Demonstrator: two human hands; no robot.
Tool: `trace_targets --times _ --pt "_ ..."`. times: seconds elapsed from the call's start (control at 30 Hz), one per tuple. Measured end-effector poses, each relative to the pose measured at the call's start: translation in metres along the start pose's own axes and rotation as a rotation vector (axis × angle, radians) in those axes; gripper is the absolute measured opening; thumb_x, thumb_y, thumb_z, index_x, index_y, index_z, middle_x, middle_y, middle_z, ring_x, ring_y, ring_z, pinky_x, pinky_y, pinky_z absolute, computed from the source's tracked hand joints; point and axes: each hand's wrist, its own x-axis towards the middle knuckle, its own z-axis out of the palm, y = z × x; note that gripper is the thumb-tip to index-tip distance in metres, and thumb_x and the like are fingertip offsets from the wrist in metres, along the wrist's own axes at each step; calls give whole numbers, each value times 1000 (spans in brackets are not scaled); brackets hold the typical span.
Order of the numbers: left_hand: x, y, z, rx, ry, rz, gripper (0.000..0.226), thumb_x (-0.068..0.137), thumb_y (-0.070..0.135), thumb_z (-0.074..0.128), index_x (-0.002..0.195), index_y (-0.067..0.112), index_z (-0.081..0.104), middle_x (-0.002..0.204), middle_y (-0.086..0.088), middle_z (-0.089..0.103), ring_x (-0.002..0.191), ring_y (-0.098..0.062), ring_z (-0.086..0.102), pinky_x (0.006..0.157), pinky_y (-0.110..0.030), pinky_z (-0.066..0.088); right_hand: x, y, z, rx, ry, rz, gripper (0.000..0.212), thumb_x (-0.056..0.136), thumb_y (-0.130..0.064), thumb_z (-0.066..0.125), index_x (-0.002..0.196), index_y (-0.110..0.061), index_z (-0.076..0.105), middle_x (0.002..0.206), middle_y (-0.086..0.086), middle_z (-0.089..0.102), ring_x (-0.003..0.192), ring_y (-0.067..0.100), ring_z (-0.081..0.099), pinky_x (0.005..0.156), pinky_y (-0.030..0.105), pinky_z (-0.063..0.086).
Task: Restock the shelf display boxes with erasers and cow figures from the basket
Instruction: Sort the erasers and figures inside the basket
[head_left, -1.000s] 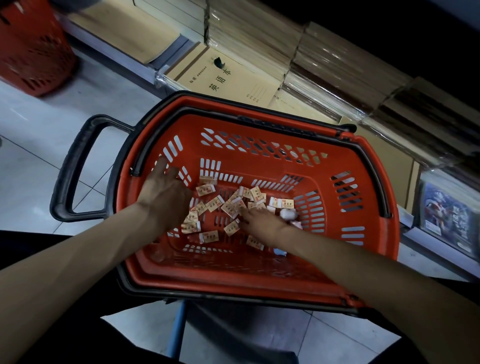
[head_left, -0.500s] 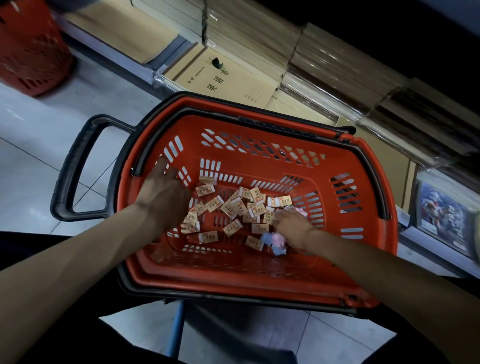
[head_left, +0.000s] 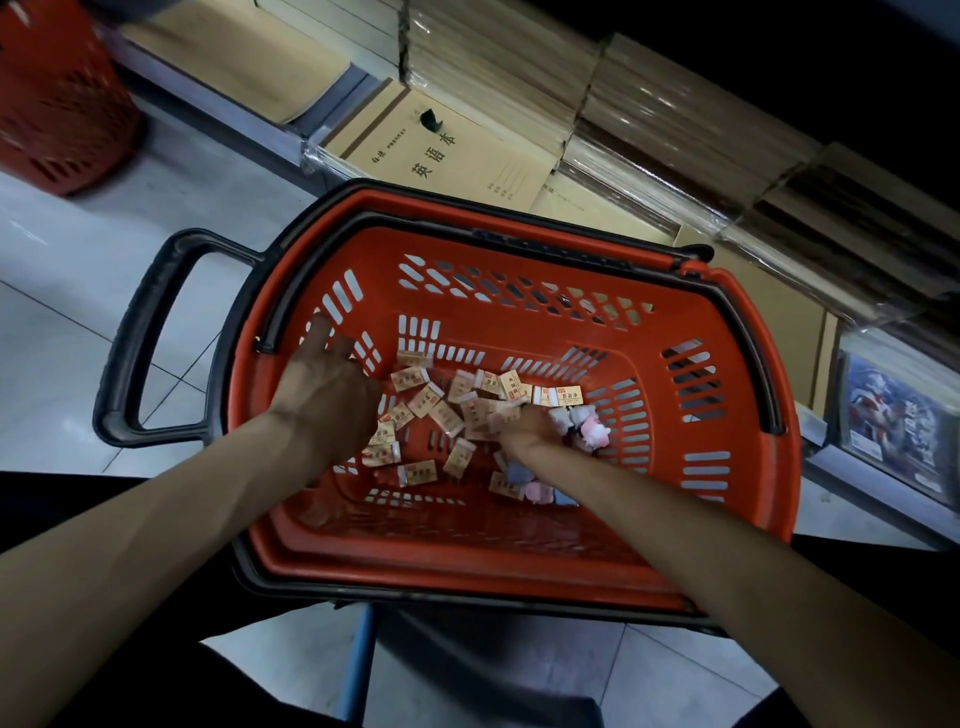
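Tiled shop floor (head_left: 78, 322), shelved exercise books (head_left: 467, 150), red basket (head_left: 727, 467), left hand (head_left: 324, 395) spread over erasers (head_left: 457, 400), right hand (head_left: 524, 428) grip unclear beside cow figures (head_left: 584, 423).

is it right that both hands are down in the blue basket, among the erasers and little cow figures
Not quite: the basket is red-orange, not blue, as the head view shows. The left hand and right hand are down among the erasers and cow figures.

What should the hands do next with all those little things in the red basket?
Probably close the right hand on a few erasers and lift them out. Both hands are down in the orange basket; the right one lies on the pile, with pink cow figures just beside it. The left hand rests spread at the pile's edge.
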Motion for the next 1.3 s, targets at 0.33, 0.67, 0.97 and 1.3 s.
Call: trace_targets --times 0.33,0.67,0.97,1.3 --pt "4 -4 3 -45 -138 -51 54 90 71 50 126 34 63 127 6 68 132 -23 48 118 -57 13 -3 -8 9 -169 160 -250 34 89 -12 58 120 -19 69 120 8 69 114 32 65 88 38 56" --pt "0 -25 -18 -265 187 -43 44 99 55 39 134 35 59 125 4 67 128 -23 51 107 -46 33 44 14 -47 -743 208 -406 50 89 10 56 136 -6 52 130 20 60 115 39 64 91 46 55" --pt "-24 -66 -21 -341 659 -305 47 93 34 45 132 12 59 140 -22 51 137 -42 40 108 -59 26 53 22 -43 -646 227 -388 25 94 2 50 113 -11 60 119 17 57 101 40 67 82 43 55" --pt "-19 -66 -8 -586 568 -638 74 86 30 70 150 15 35 115 -21 61 114 -43 51 99 -60 30 56 3 -33 -211 288 -248 23 94 -7 58 111 -18 70 108 12 73 98 36 69 75 38 57"
